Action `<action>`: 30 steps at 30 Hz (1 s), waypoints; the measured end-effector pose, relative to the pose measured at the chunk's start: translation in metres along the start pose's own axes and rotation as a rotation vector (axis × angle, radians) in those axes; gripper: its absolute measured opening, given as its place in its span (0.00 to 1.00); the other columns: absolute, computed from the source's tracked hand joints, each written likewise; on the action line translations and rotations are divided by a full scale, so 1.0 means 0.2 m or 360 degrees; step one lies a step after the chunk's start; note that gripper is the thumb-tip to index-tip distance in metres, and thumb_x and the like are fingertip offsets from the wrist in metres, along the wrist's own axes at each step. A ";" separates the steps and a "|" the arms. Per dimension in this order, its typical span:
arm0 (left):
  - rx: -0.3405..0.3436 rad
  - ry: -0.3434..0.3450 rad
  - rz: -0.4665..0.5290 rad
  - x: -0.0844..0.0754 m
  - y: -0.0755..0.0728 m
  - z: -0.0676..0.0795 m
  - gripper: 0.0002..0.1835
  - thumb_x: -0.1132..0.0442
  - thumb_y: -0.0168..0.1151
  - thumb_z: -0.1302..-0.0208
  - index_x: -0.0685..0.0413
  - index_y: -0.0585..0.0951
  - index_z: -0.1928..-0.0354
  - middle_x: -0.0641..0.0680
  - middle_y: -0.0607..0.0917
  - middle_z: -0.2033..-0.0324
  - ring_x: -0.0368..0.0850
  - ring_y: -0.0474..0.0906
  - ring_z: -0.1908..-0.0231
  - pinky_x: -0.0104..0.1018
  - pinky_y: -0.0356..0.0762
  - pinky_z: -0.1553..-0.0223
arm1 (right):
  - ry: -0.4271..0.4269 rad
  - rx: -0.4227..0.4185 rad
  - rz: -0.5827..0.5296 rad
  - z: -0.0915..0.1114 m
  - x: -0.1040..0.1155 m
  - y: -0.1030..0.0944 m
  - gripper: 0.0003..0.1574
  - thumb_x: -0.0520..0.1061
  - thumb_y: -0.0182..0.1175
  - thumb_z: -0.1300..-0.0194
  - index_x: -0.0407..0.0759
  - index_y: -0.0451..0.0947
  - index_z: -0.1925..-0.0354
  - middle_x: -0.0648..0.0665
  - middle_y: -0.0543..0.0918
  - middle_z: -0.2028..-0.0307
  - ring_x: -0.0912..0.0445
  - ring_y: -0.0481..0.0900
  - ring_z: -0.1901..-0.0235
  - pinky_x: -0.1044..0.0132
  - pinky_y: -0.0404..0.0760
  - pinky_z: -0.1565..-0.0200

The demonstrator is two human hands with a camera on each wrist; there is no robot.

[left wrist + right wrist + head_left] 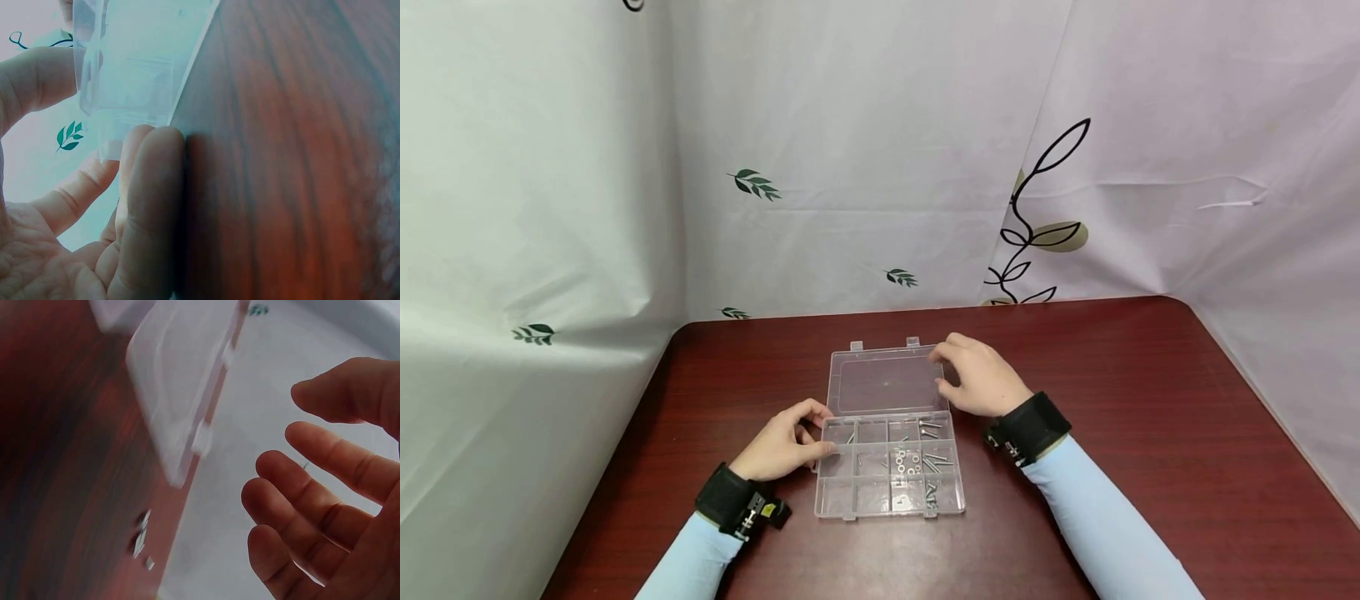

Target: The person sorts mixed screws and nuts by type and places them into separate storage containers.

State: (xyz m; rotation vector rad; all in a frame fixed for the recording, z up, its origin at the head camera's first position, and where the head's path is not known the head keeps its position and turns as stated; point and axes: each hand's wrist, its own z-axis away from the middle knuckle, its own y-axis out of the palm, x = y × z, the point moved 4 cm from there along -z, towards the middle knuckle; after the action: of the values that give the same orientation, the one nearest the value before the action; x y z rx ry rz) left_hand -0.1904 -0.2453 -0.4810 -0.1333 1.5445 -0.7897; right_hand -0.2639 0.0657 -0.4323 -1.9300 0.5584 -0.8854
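A clear plastic compartment box (872, 496) lies on the table with its hinged lid (880, 379) folded back, away from me. Several screws (936, 460) and small rings like nuts or washers (901, 462) sit in its right-hand compartments. My left hand (778, 446) grips the box's left side, the thumb at the wall and other fingers low along the edge in the left wrist view. Over the lid's right edge hovers my right hand (981, 379), its fingers loosely bent. In the right wrist view those fingers (325, 450) are spread with nothing between them, apart from the lid.
A dark red wooden table (1150, 417) carries the box, with a pale leaf-printed cloth (865, 150) hanging behind it. Several small metal pieces (141, 537) lie on the table beyond the lid's corner in the right wrist view.
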 end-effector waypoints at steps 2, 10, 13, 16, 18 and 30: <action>0.0000 -0.0010 0.0002 0.00 0.00 0.00 0.26 0.51 0.71 0.44 0.55 0.77 0.47 0.58 0.75 0.57 0.43 0.77 0.78 0.37 0.80 0.78 | 0.0047 0.0010 0.0021 0.00 -0.04 0.00 0.18 0.46 0.64 0.44 0.44 0.83 0.55 0.48 0.78 0.62 0.57 0.71 0.66 0.62 0.75 0.60; 0.0000 -0.0013 0.0021 0.01 0.00 0.00 0.26 0.51 0.71 0.44 0.54 0.76 0.47 0.57 0.75 0.57 0.43 0.77 0.78 0.38 0.80 0.78 | 0.0181 0.0022 0.0135 0.02 -0.18 0.02 0.13 0.43 0.64 0.44 0.43 0.83 0.59 0.47 0.77 0.63 0.51 0.75 0.62 0.58 0.78 0.57; 0.0001 -0.0013 0.0024 0.01 0.00 0.00 0.26 0.51 0.72 0.44 0.54 0.76 0.47 0.57 0.75 0.57 0.43 0.77 0.78 0.38 0.80 0.78 | 0.0196 0.0020 0.0203 0.04 -0.21 0.03 0.13 0.41 0.64 0.44 0.41 0.84 0.59 0.45 0.77 0.63 0.47 0.77 0.60 0.55 0.78 0.54; 0.0000 -0.0016 0.0029 0.01 0.00 0.00 0.26 0.51 0.72 0.44 0.54 0.76 0.47 0.57 0.75 0.57 0.43 0.77 0.78 0.38 0.80 0.78 | 0.0164 0.0017 0.0286 0.04 -0.23 0.03 0.15 0.39 0.63 0.46 0.40 0.85 0.58 0.43 0.77 0.64 0.45 0.77 0.60 0.53 0.79 0.55; 0.0001 -0.0016 0.0033 0.01 0.00 0.00 0.26 0.51 0.72 0.44 0.54 0.77 0.47 0.57 0.75 0.57 0.44 0.77 0.78 0.38 0.80 0.78 | 0.0137 0.0021 0.0325 0.05 -0.24 0.04 0.16 0.37 0.63 0.47 0.39 0.86 0.58 0.43 0.78 0.65 0.44 0.77 0.61 0.52 0.79 0.56; -0.0009 -0.0011 -0.0014 0.02 0.00 -0.01 0.25 0.50 0.71 0.44 0.53 0.77 0.48 0.56 0.75 0.58 0.42 0.76 0.78 0.36 0.79 0.78 | 0.0152 0.0016 0.0336 0.05 -0.25 0.04 0.05 0.35 0.65 0.51 0.45 0.82 0.76 0.46 0.76 0.74 0.48 0.78 0.70 0.55 0.80 0.65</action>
State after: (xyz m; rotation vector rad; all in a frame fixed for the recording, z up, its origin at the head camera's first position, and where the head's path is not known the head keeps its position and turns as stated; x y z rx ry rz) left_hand -0.1921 -0.2467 -0.4837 -0.1467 1.5408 -0.7909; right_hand -0.2884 0.1018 -0.4616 -1.7879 0.7970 -0.8451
